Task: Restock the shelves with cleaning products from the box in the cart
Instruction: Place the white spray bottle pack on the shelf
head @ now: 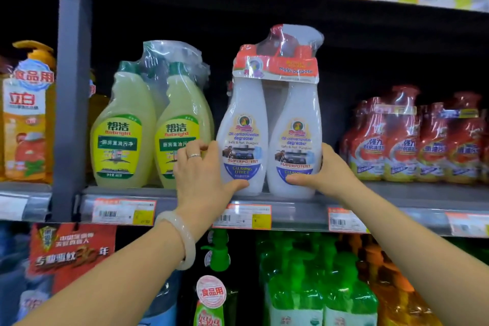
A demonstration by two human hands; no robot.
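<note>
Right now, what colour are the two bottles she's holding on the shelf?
White twin pack, with red wrap on top; seen in the head view.

**Twin-pack degreaser at shelf edge**

Both hands are gripping a shrink-wrapped twin pack of white degreaser bottles, standing upright on the front of the middle shelf. Left hand is pressing its left side, thumb across the label; right hand is cupping the right side. Yellow-green bottles are sitting just beside it on the left; red bottles on the right, apart.
</note>
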